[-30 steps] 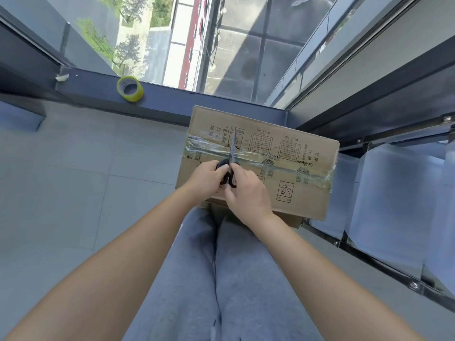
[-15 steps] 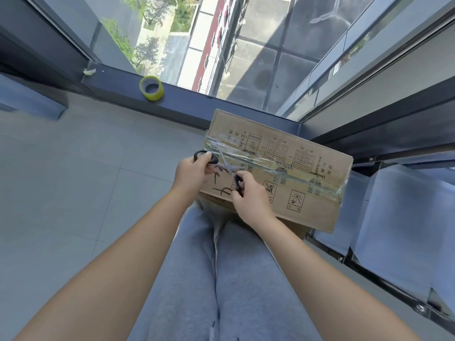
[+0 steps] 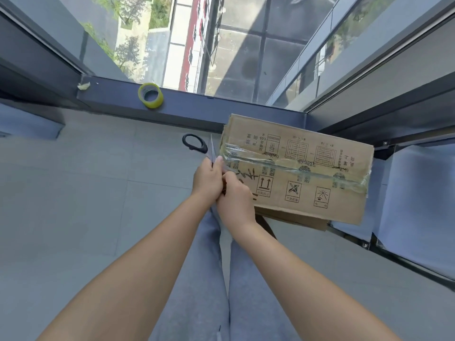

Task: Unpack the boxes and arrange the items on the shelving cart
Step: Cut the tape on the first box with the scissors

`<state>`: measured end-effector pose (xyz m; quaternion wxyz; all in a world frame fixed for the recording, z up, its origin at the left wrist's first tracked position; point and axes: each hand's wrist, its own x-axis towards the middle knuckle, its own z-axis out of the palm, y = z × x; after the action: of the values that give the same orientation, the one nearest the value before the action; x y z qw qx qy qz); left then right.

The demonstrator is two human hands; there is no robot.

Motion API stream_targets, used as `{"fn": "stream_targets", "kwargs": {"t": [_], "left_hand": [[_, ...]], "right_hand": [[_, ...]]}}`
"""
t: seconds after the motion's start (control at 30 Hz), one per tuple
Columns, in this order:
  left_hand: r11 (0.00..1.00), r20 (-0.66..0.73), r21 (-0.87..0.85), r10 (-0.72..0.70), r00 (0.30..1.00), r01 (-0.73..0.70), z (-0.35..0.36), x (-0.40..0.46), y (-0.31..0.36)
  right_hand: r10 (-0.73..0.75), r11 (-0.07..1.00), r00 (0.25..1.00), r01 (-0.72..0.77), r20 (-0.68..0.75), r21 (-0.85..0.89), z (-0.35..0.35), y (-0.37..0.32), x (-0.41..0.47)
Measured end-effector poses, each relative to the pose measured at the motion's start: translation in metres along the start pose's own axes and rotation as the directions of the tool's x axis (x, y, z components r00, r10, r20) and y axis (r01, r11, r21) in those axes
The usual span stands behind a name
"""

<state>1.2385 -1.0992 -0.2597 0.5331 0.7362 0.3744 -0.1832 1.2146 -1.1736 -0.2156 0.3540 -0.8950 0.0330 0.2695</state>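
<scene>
Grey floor (image 3: 73, 193); both hands, left (image 3: 206, 177), right (image 3: 236, 200), pinching scissors (image 3: 197, 146) at box (image 3: 307, 173) corner.

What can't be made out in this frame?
- Box contents: flaps taped shut, head view.
- Scissors: one handle loop and part of a blade show; the rest is behind the left hand and right hand.
- Box print: too small to read.
- Cart: cut off by the right edge.
- Box underside: hidden by the box and legs.
</scene>
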Motion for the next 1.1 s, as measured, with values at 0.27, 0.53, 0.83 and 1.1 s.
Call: {"fn": "stream_targets", "kwargs": {"t": [0.27,0.53,0.83,1.1], "left_hand": [[0.955,0.133,0.257,0.116,0.984,-0.147,-0.021,0.038,0.015],[0.905,0.241,0.370,0.124,0.963,-0.209,-0.024,0.062,0.002],[0.914,0.262,0.304,0.189,0.946,-0.267,-0.021,0.066,-0.002],[0.929,0.219,0.279,0.186,0.958,-0.244,-0.013,0.071,-0.005]], "right_hand": [[-0.097,0.995,0.990,0.095,-0.101,-0.020,0.017,-0.009,0.017],[-0.068,0.888,0.996,0.088,0.061,-0.450,-0.013,0.025,0.069],[0.085,0.791,0.979,0.046,0.185,-0.609,-0.011,0.032,0.092],[0.088,0.787,0.980,0.043,0.180,-0.615,-0.012,0.030,0.092]]}}
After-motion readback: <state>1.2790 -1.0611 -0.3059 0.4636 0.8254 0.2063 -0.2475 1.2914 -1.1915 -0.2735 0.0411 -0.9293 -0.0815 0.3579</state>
